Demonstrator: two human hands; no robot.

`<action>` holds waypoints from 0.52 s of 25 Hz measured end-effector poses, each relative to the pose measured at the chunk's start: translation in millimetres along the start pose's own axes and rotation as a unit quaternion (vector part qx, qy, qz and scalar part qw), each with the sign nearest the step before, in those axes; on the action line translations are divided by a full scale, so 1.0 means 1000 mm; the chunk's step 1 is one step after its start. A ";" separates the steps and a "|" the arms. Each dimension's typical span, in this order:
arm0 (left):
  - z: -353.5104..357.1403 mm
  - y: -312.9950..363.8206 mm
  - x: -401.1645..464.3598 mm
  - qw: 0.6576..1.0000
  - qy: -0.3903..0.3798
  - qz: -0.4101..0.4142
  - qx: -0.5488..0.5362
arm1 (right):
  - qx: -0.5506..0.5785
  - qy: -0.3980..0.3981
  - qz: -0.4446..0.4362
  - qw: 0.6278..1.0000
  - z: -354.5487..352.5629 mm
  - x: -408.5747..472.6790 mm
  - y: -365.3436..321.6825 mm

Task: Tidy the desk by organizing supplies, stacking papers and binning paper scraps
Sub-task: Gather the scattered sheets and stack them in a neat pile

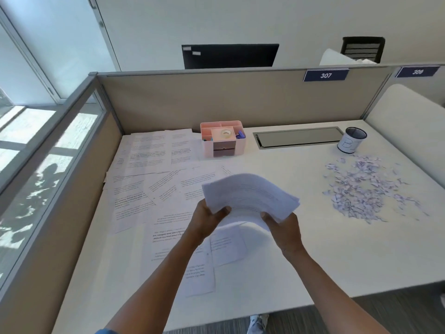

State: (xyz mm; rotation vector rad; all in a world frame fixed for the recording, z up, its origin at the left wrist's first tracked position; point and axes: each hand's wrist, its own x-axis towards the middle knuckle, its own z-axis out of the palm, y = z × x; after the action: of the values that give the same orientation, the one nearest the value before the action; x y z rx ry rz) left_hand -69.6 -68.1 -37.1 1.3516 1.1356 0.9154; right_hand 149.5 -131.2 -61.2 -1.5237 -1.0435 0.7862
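Observation:
Above the white desk both my hands hold a bent bundle of printed papers. My left hand grips its near left corner and my right hand grips its near right edge. Several loose printed sheets lie spread over the left half of the desk, some overlapping and some partly under my arms. A heap of small paper scraps covers the right side. A pink organizer with a tape roll and clips stands at the back. A mesh cup with a paper label stands at the back right.
Beige cubicle partitions close the desk at the back and left, with a glass panel on the left. A grey cable tray lid is set into the desk at the back. A white divider borders the right side.

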 end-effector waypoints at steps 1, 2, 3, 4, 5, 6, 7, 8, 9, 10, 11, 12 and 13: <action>0.002 -0.005 0.001 1.000 -0.015 0.000 0.018 | -0.015 0.000 0.006 1.000 -0.001 -0.001 0.005; 0.004 -0.010 0.001 0.999 -0.025 -0.001 0.032 | -0.026 0.000 0.012 1.000 -0.001 -0.001 0.009; 0.006 -0.013 0.002 0.999 -0.027 -0.003 0.041 | -0.033 -0.001 0.016 0.999 -0.001 -0.001 0.012; 0.007 -0.014 0.002 0.999 -0.021 -0.007 0.049 | -0.039 0.001 0.019 0.999 -0.001 0.000 0.015; 0.009 -0.016 0.004 0.998 -0.010 -0.009 0.057 | -0.044 0.005 0.018 0.999 0.000 0.001 0.017; 0.011 -0.017 0.005 0.998 0.001 -0.008 0.065 | -0.047 0.012 0.016 0.999 0.000 0.001 0.017; 0.013 -0.017 0.007 0.997 0.012 -0.006 0.070 | -0.046 0.020 0.013 0.999 0.000 0.002 0.017; 0.015 -0.017 0.008 0.997 0.024 -0.008 0.070 | -0.041 0.027 0.012 0.999 0.001 0.002 0.016; 0.017 -0.016 0.008 0.997 0.036 -0.009 0.069 | -0.034 0.031 0.013 0.999 0.001 0.003 0.016; 0.019 -0.017 0.008 0.997 0.046 -0.008 0.068 | -0.028 0.032 0.015 0.999 0.001 0.005 0.015; 0.021 -0.018 0.008 0.996 0.050 -0.005 0.067 | -0.025 0.025 0.020 0.999 0.001 0.006 0.016; 0.023 -0.020 0.006 0.997 0.050 -0.005 0.066 | -0.031 0.011 0.029 0.999 0.001 0.007 0.016; 0.024 -0.022 0.005 0.997 0.046 -0.011 0.066 | -0.046 -0.008 0.040 0.998 0.002 0.008 0.017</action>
State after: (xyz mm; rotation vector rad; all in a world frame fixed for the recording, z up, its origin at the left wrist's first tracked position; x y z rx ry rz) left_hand -48.1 -70.2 -61.5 1.4130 1.2984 0.9081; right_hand 154.8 -123.5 -77.8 -1.6477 -1.0489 0.8163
